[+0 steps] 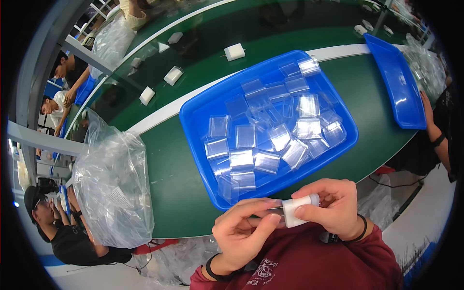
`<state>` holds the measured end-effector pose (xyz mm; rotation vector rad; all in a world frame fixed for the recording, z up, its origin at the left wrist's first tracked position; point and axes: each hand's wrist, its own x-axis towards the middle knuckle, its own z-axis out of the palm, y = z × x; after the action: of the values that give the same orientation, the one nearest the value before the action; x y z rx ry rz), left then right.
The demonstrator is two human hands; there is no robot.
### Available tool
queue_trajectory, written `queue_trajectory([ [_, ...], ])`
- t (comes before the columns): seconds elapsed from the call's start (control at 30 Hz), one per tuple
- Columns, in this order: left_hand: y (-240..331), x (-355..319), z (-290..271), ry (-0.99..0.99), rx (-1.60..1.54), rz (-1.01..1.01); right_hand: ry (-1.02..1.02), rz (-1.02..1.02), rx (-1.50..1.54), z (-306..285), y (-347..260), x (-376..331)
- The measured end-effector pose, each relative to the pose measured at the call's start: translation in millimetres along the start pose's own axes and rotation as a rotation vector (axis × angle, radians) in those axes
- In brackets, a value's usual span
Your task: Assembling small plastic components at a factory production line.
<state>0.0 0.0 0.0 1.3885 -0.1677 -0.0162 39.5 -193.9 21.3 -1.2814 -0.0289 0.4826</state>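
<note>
While the left hand (241, 233) pinches a clear cover (276, 211), the right hand (337, 205) grips a white block (296, 211)

Step in hand, my read: fitting cover and block together. Both sit end to end before the person's chest, just off the near edge of the blue tray (193, 126). Left fingers closed on the cover, thumb opposing; right thumb and fingers closed around the block. Next move likely calls for a straight push, both kept in line.

Counts: one block in hand, three more white blocks (235, 52) nearest on the green belt (203, 54), smaller ones farther off; two blue trays, counting the second tray (399, 93) at right; loose covers (245, 136) roughly twenty, overlap and glare prevent an exact tally.
</note>
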Motion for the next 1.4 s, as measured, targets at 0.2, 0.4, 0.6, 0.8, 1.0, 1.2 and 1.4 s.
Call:
queue_trajectory([
  [0.2, 8, 17, -3, 0.258, -0.218, -0.219, 0.025, -0.190, -0.295, 1, 6, 14],
  [0.4, -1, 17, -26, 0.021, 0.429, 0.625, -0.103, -0.575, -0.140, -20, 23, 33],
  [0.6, 13, 7, -32, -0.144, 0.609, 0.697, -0.200, -0.599, -0.093, -11, 19, 37],
  [0.8, 1, 9, -22, 0.090, 0.507, 0.654, -0.254, -0.495, 0.262, -1, 22, 48],
  [1.0, 4, 13, -38, -0.066, 0.693, 0.750, -0.260, -0.598, -0.154, -5, 7, 48],
  [1.2, -11, 14, -40, -0.001, 0.622, 0.740, -0.206, -0.597, -0.191, 2, 7, 46],
  [1.4, -27, 10, 5, 0.266, 0.057, 0.360, -0.135, -0.553, 0.264, 26, 53, 44],
])
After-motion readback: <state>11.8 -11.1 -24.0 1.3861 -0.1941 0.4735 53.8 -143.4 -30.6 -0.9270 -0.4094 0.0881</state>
